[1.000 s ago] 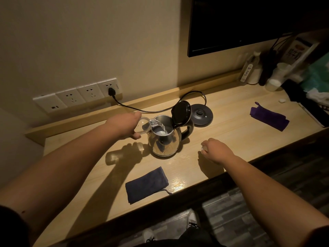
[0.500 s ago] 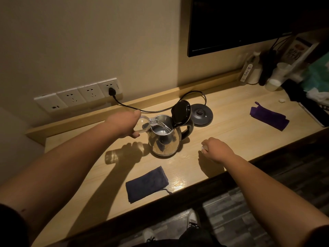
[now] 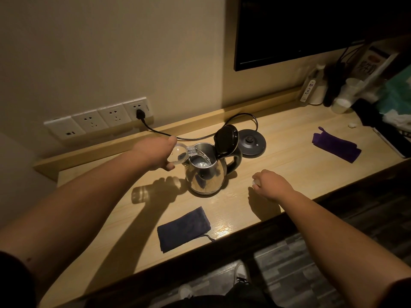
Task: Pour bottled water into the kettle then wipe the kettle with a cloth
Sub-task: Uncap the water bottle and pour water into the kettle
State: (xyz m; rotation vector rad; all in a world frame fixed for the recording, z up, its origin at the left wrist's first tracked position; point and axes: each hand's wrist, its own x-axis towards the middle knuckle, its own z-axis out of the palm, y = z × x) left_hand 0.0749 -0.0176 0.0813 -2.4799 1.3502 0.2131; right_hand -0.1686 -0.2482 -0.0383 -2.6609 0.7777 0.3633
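Observation:
A steel kettle (image 3: 206, 174) stands on the wooden desk (image 3: 278, 174) with its black lid (image 3: 225, 138) flipped up. My left hand (image 3: 153, 153) grips a clear water bottle (image 3: 180, 154), tipped on its side with its neck over the kettle's mouth; a thin stream of water runs in. My right hand (image 3: 272, 184) rests on the desk to the right of the kettle, fingers closed around a small white thing that looks like the bottle cap. A dark blue cloth (image 3: 183, 228) lies flat near the desk's front edge.
The kettle's black base (image 3: 252, 142) sits behind it, its cord running to a wall socket (image 3: 139, 108). A purple cloth (image 3: 335, 144) lies at the right. Bottles, cups and boxes (image 3: 347, 94) crowd the far right corner under a dark screen (image 3: 311, 27).
The bottle has been tilted a little further, and water keeps running into the kettle. My right hand has stayed where it was.

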